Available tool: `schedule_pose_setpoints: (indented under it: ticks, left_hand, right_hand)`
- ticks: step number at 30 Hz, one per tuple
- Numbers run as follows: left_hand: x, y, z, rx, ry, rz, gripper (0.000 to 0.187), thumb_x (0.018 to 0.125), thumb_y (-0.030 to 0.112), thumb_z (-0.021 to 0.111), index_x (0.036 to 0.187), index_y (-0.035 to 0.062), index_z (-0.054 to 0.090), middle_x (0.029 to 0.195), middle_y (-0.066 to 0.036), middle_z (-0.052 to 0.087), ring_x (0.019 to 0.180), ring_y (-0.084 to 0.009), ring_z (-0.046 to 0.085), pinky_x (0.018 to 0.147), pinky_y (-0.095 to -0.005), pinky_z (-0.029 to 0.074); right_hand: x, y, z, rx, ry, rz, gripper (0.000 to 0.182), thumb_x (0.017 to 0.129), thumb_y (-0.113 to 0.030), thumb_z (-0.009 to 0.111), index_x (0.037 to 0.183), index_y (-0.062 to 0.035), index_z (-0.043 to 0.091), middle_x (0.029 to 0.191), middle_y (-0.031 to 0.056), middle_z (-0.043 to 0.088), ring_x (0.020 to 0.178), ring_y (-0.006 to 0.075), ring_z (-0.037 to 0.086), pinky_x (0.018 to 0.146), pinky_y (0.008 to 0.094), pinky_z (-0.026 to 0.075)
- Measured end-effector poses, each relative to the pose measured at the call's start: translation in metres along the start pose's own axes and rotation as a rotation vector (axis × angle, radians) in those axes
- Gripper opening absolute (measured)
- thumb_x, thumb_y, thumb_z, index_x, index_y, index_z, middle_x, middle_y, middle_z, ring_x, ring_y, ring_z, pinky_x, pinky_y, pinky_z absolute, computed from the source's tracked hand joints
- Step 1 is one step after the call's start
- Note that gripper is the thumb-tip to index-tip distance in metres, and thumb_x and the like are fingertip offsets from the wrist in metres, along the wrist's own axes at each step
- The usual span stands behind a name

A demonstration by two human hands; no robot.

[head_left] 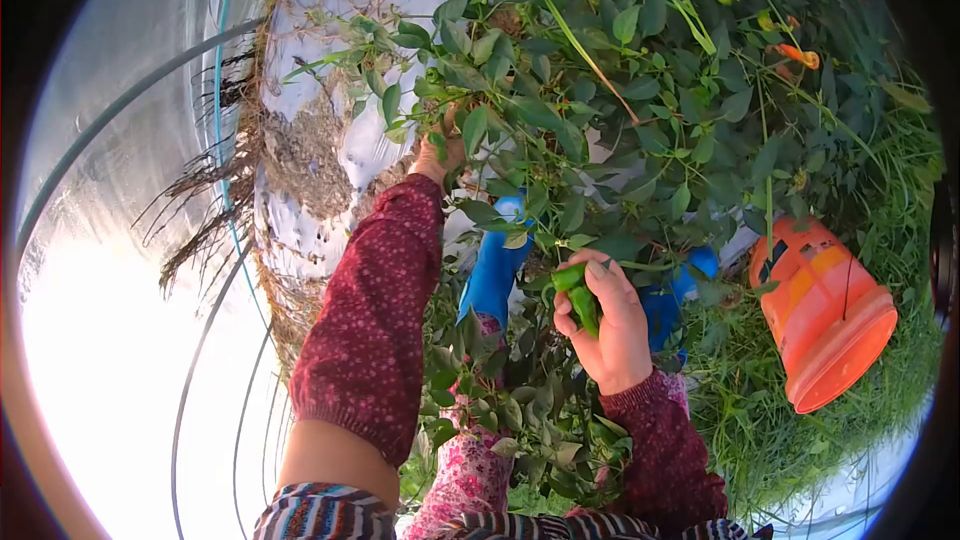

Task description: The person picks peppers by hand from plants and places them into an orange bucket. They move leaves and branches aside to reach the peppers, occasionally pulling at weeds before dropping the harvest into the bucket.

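Observation:
My right hand [618,332] is closed round green peppers [582,302], held in front of the pepper plants [560,110]. A curved stem sticks out on their left side, and the fingers cover part of them. Further forward and to the left, my left hand [438,158] reaches in among the leaves of a plant. Foliage hides its fingers, so what it touches does not show.
An orange bucket [815,310] lies tilted in the grass at the right. Blue boots [495,258] stand among the plants. White ground sheeting [385,130] with soil borders the left, beside clear plastic film on curved hoops [130,95]. A reddish-orange pepper [797,56] hangs upper right.

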State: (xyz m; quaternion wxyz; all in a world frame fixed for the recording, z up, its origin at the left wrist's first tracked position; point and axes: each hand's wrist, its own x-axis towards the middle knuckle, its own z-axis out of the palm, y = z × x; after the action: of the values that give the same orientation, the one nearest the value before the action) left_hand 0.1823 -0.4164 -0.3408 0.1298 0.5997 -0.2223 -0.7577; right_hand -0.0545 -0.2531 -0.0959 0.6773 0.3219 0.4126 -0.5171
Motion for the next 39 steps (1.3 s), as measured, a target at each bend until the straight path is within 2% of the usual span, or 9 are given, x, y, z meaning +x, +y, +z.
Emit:
schedule_pose_setpoints:
  ticks: [2, 5, 8, 13, 15, 20, 25, 29, 39]
  left_hand:
    - [0.029, -0.015, -0.001, -0.252, -0.062, 0.135, 0.039, 0.085, 0.014, 0.059, 0.122, 0.0071, 0.049, 0.075, -0.008, 0.060, 0.052, -0.0169, 0.055, 0.044, -0.0302, 0.045]
    - [0.049, -0.038, -0.035, 0.018, -0.018, 0.243, 0.034, 0.090, 0.027, 0.050, 0.119, 0.0095, 0.052, 0.110, -0.008, 0.061, 0.097, -0.0251, 0.057, 0.083, -0.0369, 0.047]
    - [-0.014, 0.016, 0.011, 1.328, 0.112, 0.291, 0.028, 0.089, 0.021, 0.052, 0.111, 0.0052, 0.054, 0.110, -0.009, 0.061, 0.104, -0.0224, 0.054, 0.089, -0.0342, 0.044]
    - [-0.077, 0.061, 0.028, 0.979, -0.046, 0.614, 0.018, 0.082, 0.020, 0.058, 0.090, 0.0057, 0.067, 0.072, -0.008, 0.062, 0.071, -0.0181, 0.059, 0.068, -0.0318, 0.048]
    - [-0.101, 0.110, 0.038, 1.187, 0.011, -0.037, 0.021, 0.082, 0.023, 0.060, 0.088, 0.0052, 0.068, 0.071, -0.006, 0.062, 0.066, -0.0145, 0.057, 0.065, -0.0314, 0.048]
    - [-0.128, 0.149, 0.040, 0.848, -0.005, -0.106, 0.021, 0.087, 0.021, 0.060, 0.100, 0.0049, 0.065, 0.078, 0.000, 0.063, 0.060, -0.0066, 0.055, 0.050, -0.0235, 0.045]
    - [-0.086, 0.188, 0.026, 0.681, 0.293, 0.219, 0.018, 0.086, 0.017, 0.057, 0.097, 0.0080, 0.068, 0.079, -0.003, 0.063, 0.059, -0.0070, 0.054, 0.049, -0.0257, 0.045]
    - [-0.023, 0.193, -0.014, 1.731, 0.273, 0.928, 0.027, 0.085, 0.020, 0.056, 0.109, 0.0094, 0.063, 0.089, -0.014, 0.065, 0.079, -0.0252, 0.064, 0.069, -0.0365, 0.051]
    - [0.046, 0.149, 0.017, 1.587, -0.098, 0.367, 0.025, 0.085, 0.022, 0.058, 0.106, 0.0098, 0.064, 0.093, -0.008, 0.066, 0.086, -0.0226, 0.061, 0.076, -0.0339, 0.049]
  right_hand:
    - [0.000, 0.001, 0.001, 0.000, -0.006, -0.003, 0.015, 0.093, -0.016, 0.051, 0.102, -0.0043, 0.056, 0.085, 0.0061, 0.059, 0.067, 0.0140, 0.055, 0.052, 0.0271, 0.041]
    - [-0.001, 0.001, 0.001, 0.006, -0.007, 0.003, 0.015, 0.093, -0.015, 0.050, 0.102, -0.0040, 0.056, 0.084, 0.0059, 0.058, 0.067, 0.0139, 0.055, 0.053, 0.0275, 0.041]
    - [0.000, 0.002, 0.003, -0.009, -0.005, 0.014, 0.016, 0.093, -0.015, 0.051, 0.102, -0.0038, 0.055, 0.085, 0.0061, 0.058, 0.068, 0.0139, 0.055, 0.053, 0.0275, 0.041]
    - [0.002, 0.001, 0.004, -0.003, -0.013, 0.004, 0.016, 0.092, -0.016, 0.053, 0.102, -0.0035, 0.056, 0.085, 0.0062, 0.058, 0.068, 0.0139, 0.055, 0.053, 0.0273, 0.041]
    - [0.002, 0.002, 0.004, 0.001, -0.016, 0.003, 0.016, 0.092, -0.017, 0.053, 0.101, -0.0036, 0.056, 0.085, 0.0060, 0.058, 0.067, 0.0139, 0.055, 0.053, 0.0272, 0.041]
    - [0.004, 0.004, 0.002, 0.004, -0.015, -0.001, 0.017, 0.091, -0.017, 0.056, 0.101, -0.0037, 0.056, 0.085, 0.0058, 0.059, 0.067, 0.0139, 0.056, 0.052, 0.0272, 0.041]
    - [0.006, 0.005, 0.000, 0.007, -0.007, -0.010, 0.017, 0.091, -0.018, 0.056, 0.101, -0.0040, 0.056, 0.085, 0.0058, 0.059, 0.067, 0.0140, 0.056, 0.052, 0.0276, 0.041]
    - [0.006, 0.007, -0.002, 0.007, 0.007, -0.012, 0.017, 0.091, -0.018, 0.056, 0.101, -0.0041, 0.056, 0.085, 0.0061, 0.058, 0.067, 0.0144, 0.056, 0.052, 0.0276, 0.042]
    - [0.000, 0.011, -0.012, 0.030, 0.024, 0.041, 0.016, 0.092, -0.018, 0.055, 0.100, -0.0043, 0.056, 0.086, 0.0073, 0.057, 0.067, 0.0158, 0.055, 0.053, 0.0269, 0.042]
